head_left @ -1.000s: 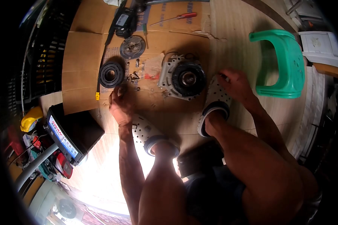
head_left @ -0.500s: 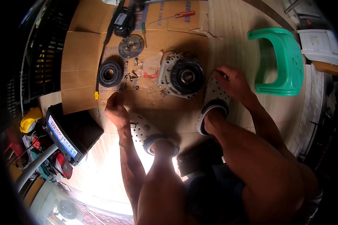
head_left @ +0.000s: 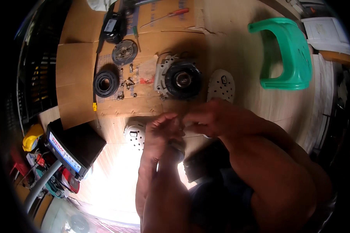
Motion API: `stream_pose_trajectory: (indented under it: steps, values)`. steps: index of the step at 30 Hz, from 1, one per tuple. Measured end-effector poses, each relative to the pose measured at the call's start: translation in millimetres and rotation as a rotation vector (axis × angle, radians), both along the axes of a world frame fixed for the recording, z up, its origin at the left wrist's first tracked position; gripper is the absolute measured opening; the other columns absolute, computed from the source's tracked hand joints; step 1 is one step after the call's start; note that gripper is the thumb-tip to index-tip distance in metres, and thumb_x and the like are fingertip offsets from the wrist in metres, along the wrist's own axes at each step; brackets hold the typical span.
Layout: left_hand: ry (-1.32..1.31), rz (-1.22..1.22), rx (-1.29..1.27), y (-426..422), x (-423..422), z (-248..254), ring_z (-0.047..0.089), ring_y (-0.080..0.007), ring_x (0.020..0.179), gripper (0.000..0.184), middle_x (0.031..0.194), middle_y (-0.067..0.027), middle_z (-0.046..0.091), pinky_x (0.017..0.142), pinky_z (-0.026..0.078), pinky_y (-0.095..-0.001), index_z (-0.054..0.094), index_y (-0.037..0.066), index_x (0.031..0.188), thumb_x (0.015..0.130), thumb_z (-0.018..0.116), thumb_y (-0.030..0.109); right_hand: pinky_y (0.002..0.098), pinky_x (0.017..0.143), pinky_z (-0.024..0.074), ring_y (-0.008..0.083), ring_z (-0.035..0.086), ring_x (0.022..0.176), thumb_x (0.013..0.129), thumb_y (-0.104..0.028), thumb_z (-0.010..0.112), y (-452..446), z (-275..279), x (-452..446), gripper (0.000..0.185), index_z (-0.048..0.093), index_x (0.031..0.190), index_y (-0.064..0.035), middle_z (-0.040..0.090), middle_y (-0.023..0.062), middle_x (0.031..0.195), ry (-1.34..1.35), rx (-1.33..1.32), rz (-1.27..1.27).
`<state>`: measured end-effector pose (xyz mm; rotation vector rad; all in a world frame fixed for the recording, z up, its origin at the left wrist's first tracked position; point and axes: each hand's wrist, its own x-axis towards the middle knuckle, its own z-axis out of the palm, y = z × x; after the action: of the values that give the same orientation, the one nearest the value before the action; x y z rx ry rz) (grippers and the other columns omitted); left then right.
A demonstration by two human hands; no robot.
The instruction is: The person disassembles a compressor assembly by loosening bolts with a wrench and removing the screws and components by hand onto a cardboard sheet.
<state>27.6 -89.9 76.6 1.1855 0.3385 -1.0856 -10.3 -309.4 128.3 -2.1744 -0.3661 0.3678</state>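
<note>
My left hand (head_left: 162,130) is raised over my left shin, its fingers curled inward. From the right, my right hand (head_left: 206,118) meets it, thumb and fingers drawn together at the left fingertips. Something small may sit between them, but blur and shadow hide it. Just beyond the hands, a metal machine housing (head_left: 160,79) with a black ring (head_left: 194,83) around its shaft lies on the cardboard (head_left: 76,77). To its left are a black grooved pulley (head_left: 105,83), a round metal clutch plate (head_left: 125,52) and several small screws (head_left: 129,82).
A red-handled screwdriver (head_left: 178,12), a green-handled screwdriver (head_left: 136,35) and a black power tool (head_left: 113,28) lie at the back. The green stool (head_left: 297,58) stands right; a black floodlight-like box (head_left: 79,141) stands left. My pale clogs (head_left: 221,87) flank the hands.
My left hand has moved right and toward me, away from the small screws. My right hand has left the clog and come left to meet it. The view has shifted slightly.
</note>
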Motion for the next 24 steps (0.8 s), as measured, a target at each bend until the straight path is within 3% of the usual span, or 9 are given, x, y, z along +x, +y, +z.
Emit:
stream_pose_trajectory:
  steps: [3,6,16,19,24]
  values:
    - [-0.004,-0.041,-0.096,-2,-6,-18,0.066,-0.0135,0.069,0.016,0.09,-0.0082,0.071,0.061,0.057,-0.0244,0.067,0.002,0.111,0.095,0.066,0.006,0.0417,0.069,0.0538,0.0337,0.068,0.076,0.086,-0.025,0.072,4,-8,6,0.022,0.069,0.102,-0.0103,0.069,0.0118,0.088,0.319,0.227,0.009]
    - [0.012,0.028,-0.133,-2,-13,-16,0.067,-0.014,0.071,0.017,0.092,-0.0089,0.071,0.063,0.058,-0.0246,0.066,0.002,0.111,0.094,0.066,0.005,0.0427,0.072,0.0543,0.035,0.068,0.079,0.085,-0.023,0.072,6,-22,2,0.023,0.07,0.103,-0.0097,0.07,0.013,0.092,0.11,0.259,0.011]
    - [0.153,0.136,-0.173,-4,-15,-22,0.069,-0.0191,0.083,0.023,0.104,-0.0143,0.07,0.067,0.057,-0.0278,0.064,0.003,0.115,0.094,0.058,-0.004,0.0423,0.07,0.0554,0.0325,0.069,0.083,0.085,-0.027,0.073,5,-24,-5,0.023,0.064,0.097,-0.01,0.067,0.0109,0.095,-0.014,0.041,0.078]
    - [0.161,0.132,-0.22,-4,-10,-14,0.067,-0.0187,0.1,0.029,0.114,-0.0107,0.067,0.08,0.06,-0.0299,0.06,0.001,0.123,0.095,0.065,0.005,0.0401,0.065,0.056,0.0305,0.069,0.079,0.086,-0.024,0.072,4,-22,-4,0.021,0.064,0.097,-0.0094,0.067,0.0094,0.094,-0.14,0.027,0.056]
    - [0.122,0.098,-0.182,-5,-10,-6,0.066,-0.0216,0.107,0.035,0.121,-0.0117,0.065,0.09,0.058,-0.0358,0.057,0.001,0.129,0.096,0.064,0.007,0.0364,0.059,0.0561,0.0277,0.069,0.072,0.088,-0.018,0.068,6,-41,-7,0.016,0.062,0.096,-0.006,0.066,0.0087,0.091,-0.301,0.027,0.07]
